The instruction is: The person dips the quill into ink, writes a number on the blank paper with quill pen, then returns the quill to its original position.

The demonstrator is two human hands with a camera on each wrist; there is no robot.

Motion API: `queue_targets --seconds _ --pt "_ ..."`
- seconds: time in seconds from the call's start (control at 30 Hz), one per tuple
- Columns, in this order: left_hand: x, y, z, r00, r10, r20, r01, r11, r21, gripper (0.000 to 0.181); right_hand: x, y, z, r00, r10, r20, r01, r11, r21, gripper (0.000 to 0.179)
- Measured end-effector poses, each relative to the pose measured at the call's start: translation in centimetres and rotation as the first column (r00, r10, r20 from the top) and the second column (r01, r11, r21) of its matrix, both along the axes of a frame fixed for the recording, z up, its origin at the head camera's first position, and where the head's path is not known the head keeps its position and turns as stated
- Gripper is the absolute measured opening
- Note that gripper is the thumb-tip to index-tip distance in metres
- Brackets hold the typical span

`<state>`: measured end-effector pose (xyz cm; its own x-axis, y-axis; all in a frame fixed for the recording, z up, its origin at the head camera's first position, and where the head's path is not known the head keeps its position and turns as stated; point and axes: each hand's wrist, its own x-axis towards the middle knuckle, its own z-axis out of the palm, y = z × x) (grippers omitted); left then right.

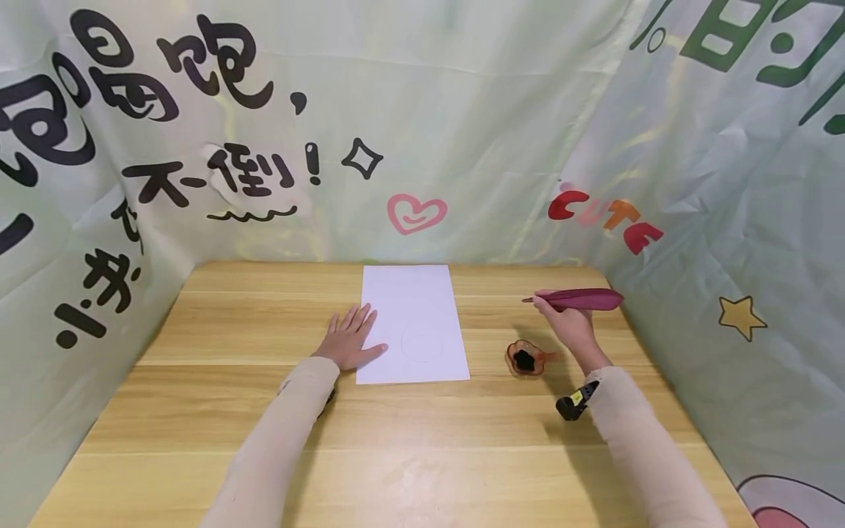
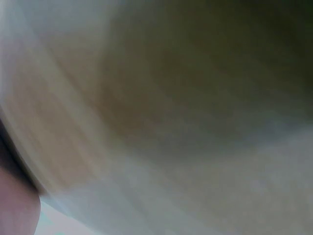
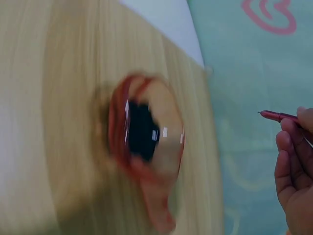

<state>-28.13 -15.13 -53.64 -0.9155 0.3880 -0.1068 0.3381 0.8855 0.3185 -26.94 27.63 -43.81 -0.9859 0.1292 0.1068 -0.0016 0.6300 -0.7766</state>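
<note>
A sheet of white paper [image 1: 412, 304] lies on the wooden table, with a faint round outline on its lower half. Spread flat, my left hand [image 1: 348, 341] rests across the sheet's left edge, thumb and fingertips on the paper. My right hand [image 1: 573, 330] pinches a dark red feather pen [image 1: 587, 298] in the air, right of the sheet, its thin tip pointing left. Below and left of that hand sits a small reddish, glassy ink dish [image 3: 168, 152] with a short handle, dark ink inside. Blur fills most of the left wrist view.
The wooden table [image 1: 396, 455] reaches back to a pale printed cloth [image 1: 462, 132], which also rises along both sides. A black wrist camera [image 1: 573, 405] hangs beneath the right sleeve.
</note>
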Motion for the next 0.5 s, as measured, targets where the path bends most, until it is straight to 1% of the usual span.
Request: queue_targets --seconds 0.03,0.13,0.17,0.27,0.33,0.37,0.4,0.5 --pt "0.0 0.0 0.1 1.000 0.001 0.006 -0.001 1.000 -0.002 0.088 0.1 0.5 -0.1 1.000 0.000 0.005 0.000 1.000 0.013 0.050" --pt "0.4 0.2 0.9 1.000 0.007 0.010 -0.007 1.000 -0.015 0.086 0.5 1.6 -0.5 1.000 -0.005 -0.012 0.006 0.998 0.068 0.048" --pt "0.6 0.2 1.2 1.000 0.008 0.009 -0.008 1.000 -0.012 0.085 0.7 2.0 -0.7 1.000 0.000 -0.003 0.000 0.997 0.078 0.048" --pt "1.0 0.5 1.9 1.000 0.010 0.003 -0.010 1.000 0.000 0.083 1.1 2.9 -0.9 1.000 0.029 0.008 -0.030 0.987 0.157 0.047" --pt "0.9 0.4 1.7 1.000 0.007 0.002 -0.007 1.000 0.011 0.083 1.4 3.4 -1.0 0.998 0.056 0.036 -0.061 0.985 0.162 0.049" --pt "0.8 0.4 1.5 1.000 0.007 0.003 -0.007 1.000 0.008 0.083 1.5 3.6 -1.0 0.995 0.085 0.045 -0.091 0.984 0.154 0.049" --pt "0.7 0.4 1.3 1.000 0.008 0.005 -0.008 1.000 0.004 0.083 1.7 3.8 -1.0 0.993 0.106 0.045 -0.112 0.981 0.159 0.048" --pt "0.3 0.2 0.7 1.000 0.006 0.003 -0.006 1.000 0.005 0.085 1.9 4.3 -1.0 0.985 0.171 0.035 -0.174 0.976 0.129 0.045"
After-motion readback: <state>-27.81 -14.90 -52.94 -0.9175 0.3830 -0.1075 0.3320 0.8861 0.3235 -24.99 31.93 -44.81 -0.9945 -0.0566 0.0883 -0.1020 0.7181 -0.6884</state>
